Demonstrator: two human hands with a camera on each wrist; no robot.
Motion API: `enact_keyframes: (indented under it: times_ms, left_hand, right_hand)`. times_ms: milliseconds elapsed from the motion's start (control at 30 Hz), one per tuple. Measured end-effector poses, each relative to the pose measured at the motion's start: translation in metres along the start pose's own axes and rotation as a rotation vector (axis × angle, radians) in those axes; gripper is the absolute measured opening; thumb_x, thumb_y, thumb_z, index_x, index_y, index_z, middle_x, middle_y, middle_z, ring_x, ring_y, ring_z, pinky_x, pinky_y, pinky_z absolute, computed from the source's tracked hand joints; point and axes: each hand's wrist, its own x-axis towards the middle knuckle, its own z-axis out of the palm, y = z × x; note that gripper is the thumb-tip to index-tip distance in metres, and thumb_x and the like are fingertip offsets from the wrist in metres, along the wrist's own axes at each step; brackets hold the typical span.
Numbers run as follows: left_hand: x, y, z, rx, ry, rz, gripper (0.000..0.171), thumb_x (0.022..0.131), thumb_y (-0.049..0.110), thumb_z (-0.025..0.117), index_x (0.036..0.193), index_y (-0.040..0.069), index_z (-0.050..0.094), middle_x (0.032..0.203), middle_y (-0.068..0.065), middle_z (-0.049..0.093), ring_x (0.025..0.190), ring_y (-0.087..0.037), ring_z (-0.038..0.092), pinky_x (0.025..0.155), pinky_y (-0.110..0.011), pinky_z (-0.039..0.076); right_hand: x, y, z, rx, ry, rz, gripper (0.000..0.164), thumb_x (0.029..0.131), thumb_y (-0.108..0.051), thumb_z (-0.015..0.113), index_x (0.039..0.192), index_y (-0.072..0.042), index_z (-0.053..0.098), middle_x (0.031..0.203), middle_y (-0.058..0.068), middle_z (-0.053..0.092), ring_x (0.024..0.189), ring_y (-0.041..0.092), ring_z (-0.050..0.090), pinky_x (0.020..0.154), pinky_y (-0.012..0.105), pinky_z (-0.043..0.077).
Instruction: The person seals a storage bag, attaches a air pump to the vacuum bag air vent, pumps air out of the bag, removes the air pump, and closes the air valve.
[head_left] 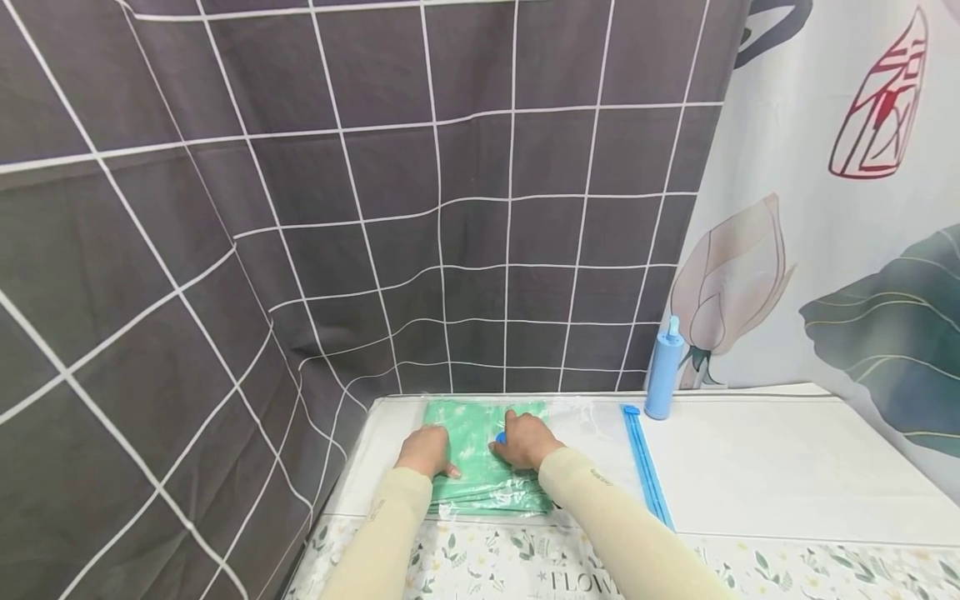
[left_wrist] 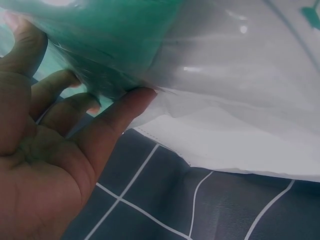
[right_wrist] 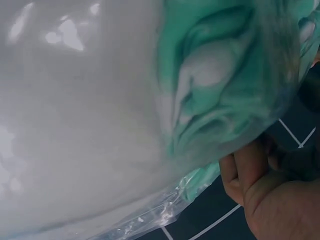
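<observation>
A clear plastic storage bag (head_left: 585, 425) with folded green-and-white cloth (head_left: 476, 433) inside lies on the white tabletop. My left hand (head_left: 426, 452) rests on the bag's left part, its thumb towards the middle. In the left wrist view, the spread fingers (left_wrist: 142, 97) touch the plastic. Farther right, my right hand (head_left: 525, 440) is over the cloth, thumb and index finger around a round blue valve cap (head_left: 501, 437); the palm hides part of it. The right wrist view shows bent fingers (right_wrist: 245, 165) against the bag. A blue zip closure (head_left: 648, 467) runs along the bag's right edge.
A blue hand pump (head_left: 664, 371) stands upright at the back, right of the bag. A flower-printed cloth strip (head_left: 480, 558) covers the table's front. A dark grid-patterned curtain (head_left: 465, 208) hangs behind and at the left; a white printed one (head_left: 825, 250) hangs at the right.
</observation>
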Motion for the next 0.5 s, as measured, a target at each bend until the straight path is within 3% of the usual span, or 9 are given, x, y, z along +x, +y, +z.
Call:
enact_keyframes:
  times_ms: [33,167,200,333,500]
  left_hand:
    - [-0.002,0.003,-0.003,-0.011,-0.012,-0.014,0.054,0.064,0.032,0.104,0.099,-0.001,0.081,0.097,-0.015,0.079,0.088,-0.031,0.071,0.101,-0.053,0.067]
    - [0.016,-0.013,0.021,0.018,0.002,0.007,0.056,0.063,0.038,0.104,0.099,0.002,0.082,0.099,-0.014,0.08,0.088,-0.031,0.072,0.099,-0.052,0.068]
    - [0.015,-0.011,0.018,0.007,-0.012,-0.012,0.055,0.063,0.036,0.104,0.099,0.001,0.082,0.098,-0.014,0.079,0.087,-0.031,0.071,0.1,-0.053,0.067]
    - [0.029,-0.024,0.034,0.045,-0.005,-0.003,0.061,0.061,0.043,0.103,0.101,0.003,0.083,0.095,-0.012,0.079,0.085,-0.028,0.071,0.097,-0.051,0.068]
    - [0.029,-0.022,0.031,0.042,-0.025,-0.024,0.061,0.061,0.043,0.104,0.102,0.002,0.083,0.097,-0.012,0.08,0.088,-0.029,0.073,0.1,-0.053,0.068]
  right_hand:
    - [0.0,0.0,0.001,-0.011,0.001,0.003,0.087,0.108,-0.06,0.071,0.159,0.008,0.052,0.128,0.027,0.077,0.123,0.044,0.078,0.107,0.054,0.068]
    - [0.0,0.0,0.004,-0.048,0.025,-0.006,0.068,0.11,-0.052,0.072,0.144,0.006,0.061,0.113,0.024,0.077,0.113,0.042,0.08,0.101,0.052,0.07]
    - [0.001,0.0,0.005,-0.054,0.031,-0.012,0.063,0.11,-0.05,0.072,0.14,0.004,0.063,0.109,0.022,0.077,0.111,0.04,0.08,0.1,0.051,0.071]
    - [0.002,0.001,0.006,-0.08,0.062,-0.058,0.047,0.11,-0.043,0.074,0.133,-0.004,0.065,0.101,0.017,0.078,0.108,0.038,0.079,0.097,0.05,0.071]
    - [0.002,0.001,0.004,-0.105,0.06,-0.095,0.039,0.11,-0.039,0.075,0.131,-0.008,0.064,0.102,0.016,0.078,0.106,0.039,0.079,0.094,0.052,0.07]
